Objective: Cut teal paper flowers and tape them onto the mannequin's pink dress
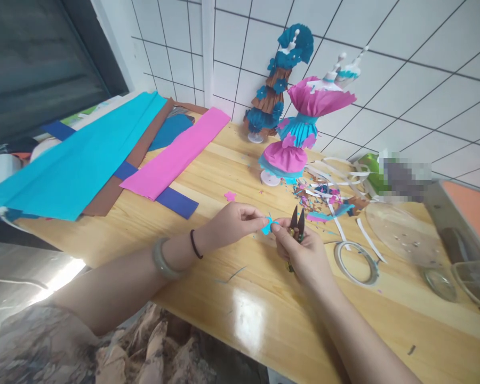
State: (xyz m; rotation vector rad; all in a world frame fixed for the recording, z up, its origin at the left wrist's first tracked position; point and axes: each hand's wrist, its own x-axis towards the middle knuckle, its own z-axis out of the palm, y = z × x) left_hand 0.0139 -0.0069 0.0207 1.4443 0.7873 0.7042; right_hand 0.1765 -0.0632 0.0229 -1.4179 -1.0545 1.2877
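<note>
1. Our left hand [234,221] was grasping the edge of a small blue paper piece [268,226] between thumb and fingertips. That piece was held over the wooden table [192,320], and from it we counted every clock direction.
2. Our right hand [306,253] was grasping the piece's opposite edge while keeping a pair of scissors [301,228] in its grip, their blades pointing toward twelve and standing apart.
3. Around our left wrist we had a dark band [196,245] and a pale bangle [162,260].
4. At ten o'clock, nearby, we saw a pink paper flower [230,196]; beyond it lay a folded pink strip [180,152] over a dark blue strip [180,202].
5. Between nine and ten we had a wide turquoise sheet [80,157] lying over a brown sheet [138,154].
6. At twelve, toward the tiled wall, stood a blue-and-brown paper figure [272,98]; at one, nearer us, a pink-and-turquoise one [290,154].
7. At two we saw paper scraps [318,192] and, farther off, a green packet [370,169], partly blurred, so any print there escaped us.
8. Near four lay a tape roll [338,256], any marking too small for us to read.
</note>
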